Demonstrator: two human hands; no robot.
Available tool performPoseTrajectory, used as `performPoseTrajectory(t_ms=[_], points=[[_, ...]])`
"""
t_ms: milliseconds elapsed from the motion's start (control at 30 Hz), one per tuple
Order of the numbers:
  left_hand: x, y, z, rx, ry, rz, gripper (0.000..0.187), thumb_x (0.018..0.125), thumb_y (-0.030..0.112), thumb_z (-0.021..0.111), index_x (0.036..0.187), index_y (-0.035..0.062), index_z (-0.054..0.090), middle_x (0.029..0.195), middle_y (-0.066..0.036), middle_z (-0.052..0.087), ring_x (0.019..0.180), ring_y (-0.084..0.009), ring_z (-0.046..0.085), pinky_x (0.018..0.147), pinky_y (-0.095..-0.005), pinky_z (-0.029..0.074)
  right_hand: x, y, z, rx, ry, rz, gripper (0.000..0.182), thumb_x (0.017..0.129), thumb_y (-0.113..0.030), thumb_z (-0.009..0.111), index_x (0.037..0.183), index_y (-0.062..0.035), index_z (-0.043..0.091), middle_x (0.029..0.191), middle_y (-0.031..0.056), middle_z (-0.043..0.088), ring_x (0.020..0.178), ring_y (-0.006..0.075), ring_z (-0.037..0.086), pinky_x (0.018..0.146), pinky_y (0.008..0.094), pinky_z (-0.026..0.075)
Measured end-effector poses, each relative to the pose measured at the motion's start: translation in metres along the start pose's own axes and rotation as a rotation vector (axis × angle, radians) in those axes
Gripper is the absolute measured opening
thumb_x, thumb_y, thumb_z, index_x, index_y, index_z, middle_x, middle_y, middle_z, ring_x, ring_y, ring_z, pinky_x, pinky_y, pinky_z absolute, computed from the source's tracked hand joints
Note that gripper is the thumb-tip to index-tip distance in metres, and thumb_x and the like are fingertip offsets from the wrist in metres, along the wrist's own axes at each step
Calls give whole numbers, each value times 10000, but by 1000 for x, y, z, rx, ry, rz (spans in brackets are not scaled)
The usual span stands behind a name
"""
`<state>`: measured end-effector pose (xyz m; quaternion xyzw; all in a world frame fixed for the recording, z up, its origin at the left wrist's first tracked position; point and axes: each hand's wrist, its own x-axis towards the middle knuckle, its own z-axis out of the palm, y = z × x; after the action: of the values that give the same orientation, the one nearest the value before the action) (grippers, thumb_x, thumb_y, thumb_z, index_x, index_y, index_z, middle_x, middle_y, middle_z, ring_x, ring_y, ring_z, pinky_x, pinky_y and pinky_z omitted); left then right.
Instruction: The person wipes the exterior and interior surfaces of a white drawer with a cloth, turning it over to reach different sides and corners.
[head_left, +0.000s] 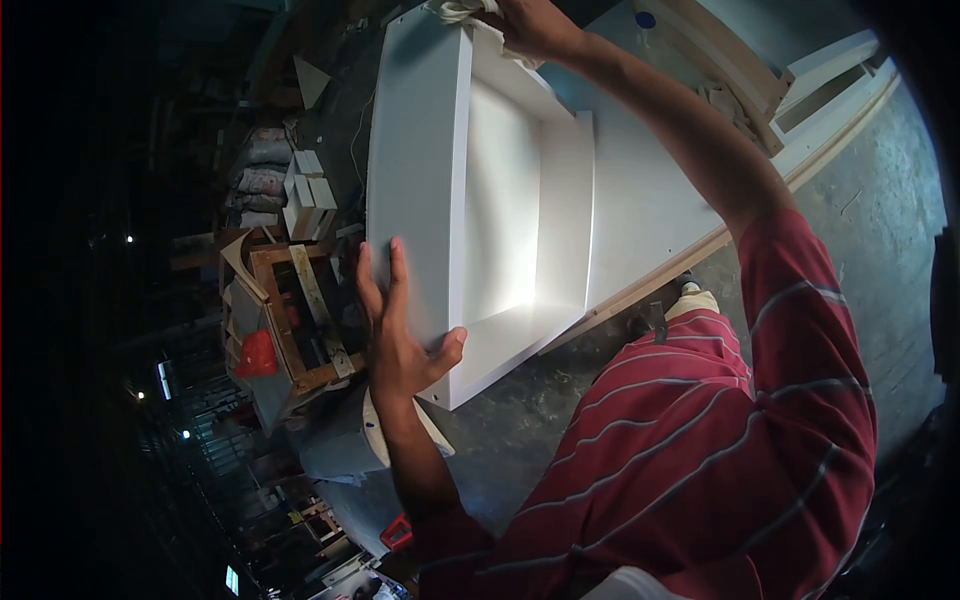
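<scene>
A white drawer-like box (420, 190) lies tilted across the middle of the view, its open side showing a bright inner panel. My left hand (400, 345) rests on its near left end, fingers spread over the outer side and thumb by the edge. At the top of the view, my right hand (535, 28) is closed on a pale cloth (465, 10), which lies against the box's far end. Part of that hand is cut off by the frame edge.
Under the box is a white board-topped table (650, 200) with a wooden edge. Wooden frame pieces (720, 60) lie at the upper right. A wooden frame (300, 320) with a red bag (257, 353) and stacked white blocks (308, 195) stand at left.
</scene>
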<state>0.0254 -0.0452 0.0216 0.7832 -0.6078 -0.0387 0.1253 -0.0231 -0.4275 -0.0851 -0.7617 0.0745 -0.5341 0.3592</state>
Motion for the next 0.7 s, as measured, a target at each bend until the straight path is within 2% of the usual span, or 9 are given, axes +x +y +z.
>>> performPoseTrajectory(t_ms=[67,100,133,233,400,467,500,533,700], points=[[2,0,1,1,8,11,1080,616,475,698,1507,12,299,1493,-358,181,1376,-516,269,1090,-553,311,-10,-13,1,43,41,-77,382,928,-147,633,1265,-45,487,1112,200,662,1009,362,660,838,424,542],[1,0,1,-16,9,6,1082,615,467,705,1507,9,296,1492,-358,182,1377,-514,271,1091,-546,314,-24,-17,9,-111,50,-172,504,855,-127,720,1305,-86,496,1148,148,655,967,314,692,810,363,572],[1,0,1,-31,10,1,1085,614,460,711,1506,6,293,1490,-357,184,1377,-511,273,1093,-539,318,-41,-35,17,55,28,-135,504,851,-123,724,1298,-71,496,1147,142,652,942,308,696,785,361,577],[2,6,-1,36,1,16,1015,678,433,663,1493,-43,289,1501,-336,199,1422,-432,250,1107,-478,320,-95,-91,39,295,17,-276,422,821,-136,730,1194,-65,546,1264,151,579,1024,356,657,845,388,564],[2,3,-1,75,-4,12,988,691,408,703,1472,-55,316,1493,-328,247,1433,-444,206,1129,-482,276,-128,-126,57,342,-51,-448,402,746,-85,735,1110,-65,566,1246,141,598,944,368,674,764,368,595],[1,-2,2,45,18,28,1080,622,385,767,1502,-3,277,1490,-350,176,1363,-521,280,1090,-524,333,-110,-104,50,417,-51,-75,391,822,-111,725,1168,-47,555,1197,116,633,834,290,706,686,338,578],[1,-4,4,59,36,53,1040,660,410,769,1493,-1,301,1491,-354,178,1362,-519,283,1098,-518,316,-99,-102,42,301,35,-101,365,841,-112,725,1160,-44,562,1164,124,648,790,265,710,659,346,569],[1,-4,7,50,50,43,1040,660,410,769,1493,-1,301,1491,-354,178,1362,-519,283,1098,-518,316,-98,-105,38,255,5,89,344,835,-88,722,1140,-35,572,1175,147,634,855,270,703,688,347,564],[2,-11,-4,-216,114,5,791,864,480,595,1457,2,385,1480,-323,282,1393,-447,295,1126,-477,270,-132,-148,46,235,-31,-301,365,787,-77,750,1085,3,555,1229,171,589,1001,350,657,782,352,559]])
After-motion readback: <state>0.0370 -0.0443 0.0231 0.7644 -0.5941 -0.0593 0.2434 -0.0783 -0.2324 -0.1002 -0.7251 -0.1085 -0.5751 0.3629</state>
